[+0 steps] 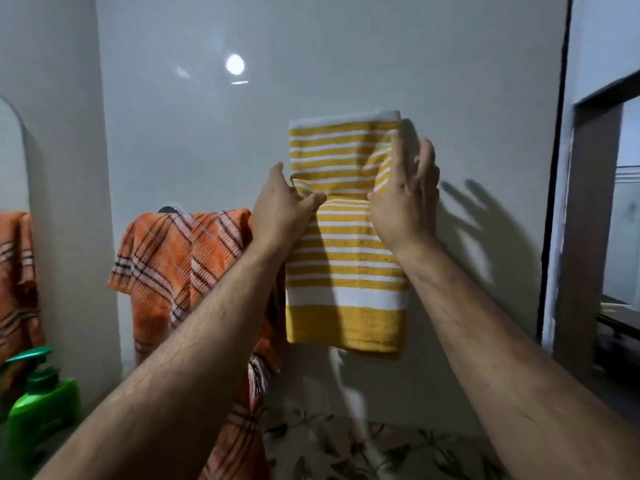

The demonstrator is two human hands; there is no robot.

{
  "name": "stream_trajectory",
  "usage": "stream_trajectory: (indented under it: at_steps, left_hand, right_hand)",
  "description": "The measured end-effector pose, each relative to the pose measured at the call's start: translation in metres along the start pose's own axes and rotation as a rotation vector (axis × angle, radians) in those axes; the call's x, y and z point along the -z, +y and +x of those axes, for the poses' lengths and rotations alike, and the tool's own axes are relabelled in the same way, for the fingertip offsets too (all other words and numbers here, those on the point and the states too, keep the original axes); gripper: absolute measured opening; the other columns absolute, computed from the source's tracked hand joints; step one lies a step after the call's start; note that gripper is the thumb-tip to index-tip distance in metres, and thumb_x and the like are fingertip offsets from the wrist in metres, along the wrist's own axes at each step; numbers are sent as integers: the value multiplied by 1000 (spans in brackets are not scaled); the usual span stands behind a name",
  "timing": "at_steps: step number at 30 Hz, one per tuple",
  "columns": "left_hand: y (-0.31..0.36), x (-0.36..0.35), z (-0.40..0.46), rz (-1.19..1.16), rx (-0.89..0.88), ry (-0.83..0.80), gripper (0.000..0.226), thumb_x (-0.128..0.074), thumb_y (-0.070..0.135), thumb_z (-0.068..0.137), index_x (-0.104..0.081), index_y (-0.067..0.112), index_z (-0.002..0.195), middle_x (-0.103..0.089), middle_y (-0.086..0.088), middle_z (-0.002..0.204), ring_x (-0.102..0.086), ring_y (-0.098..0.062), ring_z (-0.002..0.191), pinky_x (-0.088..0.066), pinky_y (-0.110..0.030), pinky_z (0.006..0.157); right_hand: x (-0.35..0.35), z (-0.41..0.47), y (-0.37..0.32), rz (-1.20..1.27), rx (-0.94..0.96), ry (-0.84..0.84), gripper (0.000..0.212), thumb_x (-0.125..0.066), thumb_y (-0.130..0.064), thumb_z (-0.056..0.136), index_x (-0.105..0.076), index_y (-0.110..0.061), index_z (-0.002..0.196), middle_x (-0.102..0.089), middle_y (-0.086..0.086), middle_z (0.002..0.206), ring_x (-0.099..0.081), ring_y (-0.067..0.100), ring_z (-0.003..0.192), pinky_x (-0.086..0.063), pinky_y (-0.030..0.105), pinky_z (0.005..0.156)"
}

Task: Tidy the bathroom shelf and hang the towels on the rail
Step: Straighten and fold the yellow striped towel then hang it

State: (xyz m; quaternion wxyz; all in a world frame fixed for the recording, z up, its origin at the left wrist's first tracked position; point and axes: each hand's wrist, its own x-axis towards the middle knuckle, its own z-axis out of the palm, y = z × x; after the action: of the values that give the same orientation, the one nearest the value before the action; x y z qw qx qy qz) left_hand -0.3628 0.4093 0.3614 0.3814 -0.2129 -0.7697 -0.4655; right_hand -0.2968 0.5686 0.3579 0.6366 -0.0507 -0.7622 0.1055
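Observation:
A yellow towel with white stripes is held up against the white wall, its upper part raised above my hands and its lower part hanging down. My left hand pinches its left edge at mid-height. My right hand holds its right edge, fingers spread behind the cloth. An orange plaid towel hangs to the left over the rail, of which only a dark end mount shows. The rest of the rail is hidden by the towels and my arms.
A green pump bottle stands at the lower left beside a mirror that reflects the orange towel. A dark door frame stands on the right. A leaf-patterned floor lies below.

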Motion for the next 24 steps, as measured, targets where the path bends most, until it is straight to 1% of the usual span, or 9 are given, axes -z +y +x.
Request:
stream_trajectory:
  at_steps: [2, 5, 7, 10, 12, 14, 18, 21, 24]
  left_hand:
    - [-1, -1, -4, 71, -121, 151, 64, -77, 45, 74, -48, 19, 125, -56, -7, 117, -54, -26, 110, -45, -42, 93]
    - [-1, -4, -2, 260, -388, 271, 27, -76, 38, 77, -61, 18, 88, -62, -7, 94, -57, -29, 90, -43, -40, 77]
    - [-2, -5, 1, 283, -513, 248, 19, -73, 33, 81, -63, 17, 81, -66, -4, 85, -60, -27, 80, -42, -37, 71]
    - [-5, -4, 2, 222, -546, 203, 23, -68, 38, 85, -64, 20, 99, -71, 3, 92, -65, -23, 78, -46, -37, 72]
    - [-4, -3, 1, 240, -518, 173, 25, -61, 43, 89, -66, 23, 104, -74, 2, 95, -67, -25, 84, -46, -37, 72]
    - [-3, -2, 2, 327, -473, 105, 33, -49, 49, 95, -70, 24, 103, -73, -7, 94, -65, -34, 90, -44, -38, 71]
    - [-11, 5, 0, 361, -419, -82, 54, -32, 53, 101, -74, 18, 100, -71, -19, 101, -61, -41, 98, -45, -41, 79]
    - [-12, 13, 2, 355, -380, -310, 53, -29, 54, 100, -70, 24, 115, -67, -16, 119, -58, -36, 112, -46, -39, 91]
    - [-5, 17, 11, 371, -270, -541, 62, -26, 65, 96, -65, 26, 125, -63, -10, 130, -56, -29, 117, -40, -35, 98]
  right_hand:
    - [-4, -2, 2, -122, 163, 185, 41, -64, -7, 78, -62, -21, 117, -53, 11, 131, -47, 33, 120, -42, 44, 94]
    - [-4, 3, 3, -125, 371, 155, 17, -60, -7, 77, -70, -21, 80, -66, 1, 90, -57, 31, 93, -41, 41, 77]
    - [-2, 6, 5, -161, 444, 46, 17, -57, -21, 87, -72, -19, 82, -69, 0, 86, -60, 29, 89, -40, 40, 78]
    - [3, 7, 8, -211, 427, -197, 53, -34, -50, 97, -71, -17, 78, -69, 3, 77, -61, 28, 77, -38, 37, 72]
    - [6, 7, 9, -194, 409, -316, 70, -19, -65, 93, -66, -18, 72, -64, 1, 71, -59, 25, 72, -35, 34, 63]
    - [9, 9, 8, -219, 451, -396, 79, -14, -78, 83, -67, -20, 77, -68, 0, 79, -63, 26, 81, -38, 34, 65]
    - [20, 12, -3, -262, 389, -624, 72, -40, -86, 75, -71, -28, 103, -72, 0, 103, -63, 25, 103, -38, 33, 80]
    - [25, 19, -14, -240, 218, -835, 72, -52, -89, 61, -68, -33, 104, -67, -8, 99, -63, 19, 99, -43, 30, 80]
    - [23, 31, -15, -78, 17, -1072, 75, -72, -80, 47, -68, -33, 106, -72, -12, 102, -68, 13, 91, -54, 32, 88]
